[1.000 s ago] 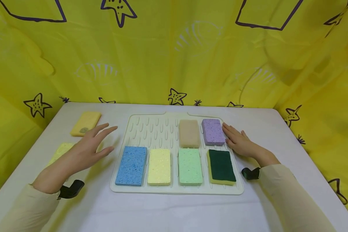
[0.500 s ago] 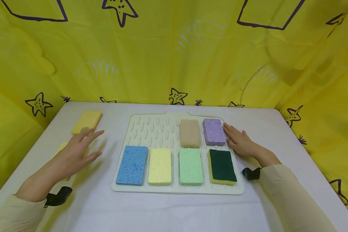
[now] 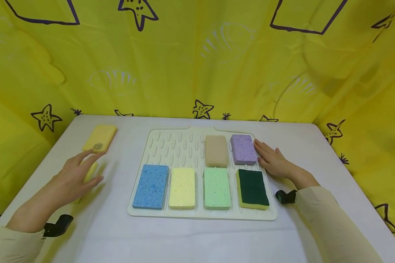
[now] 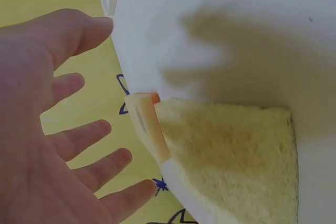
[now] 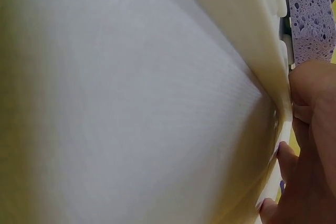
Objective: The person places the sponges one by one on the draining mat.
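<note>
My left hand (image 3: 67, 180), its fingers apart, hovers over a pale yellow sponge (image 3: 90, 172) lying on the table's left side. In the left wrist view that sponge (image 4: 231, 156) lies beside the hand (image 4: 63, 124), not held. Just beyond the fingertips is a deeper yellow sponge (image 3: 100, 138) with a round grey mark. My right hand (image 3: 274, 160) rests with extended fingers at the right edge of the white ridged tray (image 3: 171, 146), next to a purple sponge (image 3: 243, 149). The right wrist view shows the right hand (image 5: 315, 129) at the tray's edge, below the purple sponge (image 5: 312, 24).
Along the tray's front lie a blue sponge (image 3: 150, 187), a light yellow sponge (image 3: 182, 188), a mint green sponge (image 3: 217, 188) and a dark green scouring sponge (image 3: 252, 188). A beige sponge (image 3: 216, 151) lies behind the mint one. Yellow curtain (image 3: 171, 73) surrounds the table.
My left hand has moved left and a little toward me, away from the tray and over the pale yellow sponge. The right hand stays in place beside the purple sponge.
</note>
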Tool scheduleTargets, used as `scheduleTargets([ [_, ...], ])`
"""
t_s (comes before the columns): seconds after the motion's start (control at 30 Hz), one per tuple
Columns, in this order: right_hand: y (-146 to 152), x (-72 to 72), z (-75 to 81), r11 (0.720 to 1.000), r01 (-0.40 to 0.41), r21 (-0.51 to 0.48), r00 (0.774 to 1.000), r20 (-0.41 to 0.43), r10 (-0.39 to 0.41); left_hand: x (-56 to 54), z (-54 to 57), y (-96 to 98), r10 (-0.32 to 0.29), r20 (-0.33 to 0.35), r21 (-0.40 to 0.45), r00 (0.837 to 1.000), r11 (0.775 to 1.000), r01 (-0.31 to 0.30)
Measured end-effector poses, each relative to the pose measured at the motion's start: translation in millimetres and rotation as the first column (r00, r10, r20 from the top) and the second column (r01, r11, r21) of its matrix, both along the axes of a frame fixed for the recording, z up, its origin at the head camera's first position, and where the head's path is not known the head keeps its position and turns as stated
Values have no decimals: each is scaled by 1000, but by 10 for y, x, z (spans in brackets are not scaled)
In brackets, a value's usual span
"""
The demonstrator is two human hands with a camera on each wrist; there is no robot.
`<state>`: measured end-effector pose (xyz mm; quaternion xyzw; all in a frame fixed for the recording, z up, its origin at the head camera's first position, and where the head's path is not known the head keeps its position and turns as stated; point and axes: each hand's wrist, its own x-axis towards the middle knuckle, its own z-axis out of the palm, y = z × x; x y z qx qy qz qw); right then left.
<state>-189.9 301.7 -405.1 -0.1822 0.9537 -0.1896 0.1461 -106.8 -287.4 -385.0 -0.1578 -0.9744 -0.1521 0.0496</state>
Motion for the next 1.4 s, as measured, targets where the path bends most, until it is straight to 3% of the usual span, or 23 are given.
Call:
scheduleTargets([
  [0.07, 4, -5, -9, 1000, -1, -2, 1000, -4, 1, -5, -6, -35, 7, 19, -7, 1000, 1000, -7],
  [0.17, 5, -7, -11, 1000, -1, 3, 1000, -4, 1, -16, -10, -100, 41, 99, -25, 994, 999, -39],
  [0.3, 2, -8, -14, 1000, -1, 4, 1000, -6, 1, -15, -13, -193, 99, 221, -57, 970, 994, -89],
  [0.63, -3, -19, -3, 1000, 1, 3, 1000, -5, -1, -33, 11, -319, 167, 341, -114, 925, 984, -135],
  [0.77, -2, -21, -7, 1000, 3, 7, 1000, -3, -3, -41, 36, -344, 194, 367, -145, 910, 978, -150],
  [1.07, 7, -25, -14, 1000, 0, 4, 1000, -14, 0, -63, 51, -361, 226, 365, -201, 903, 966, -160],
  [1.23, 25, -38, -35, 1000, 5, 14, 1000, -8, -5, -85, 49, -351, 251, 381, -217, 890, 960, -178],
  [1.4, 12, -33, -36, 1000, 6, 12, 1000, -6, -6, -94, 42, -347, 263, 360, -234, 895, 954, -186],
])
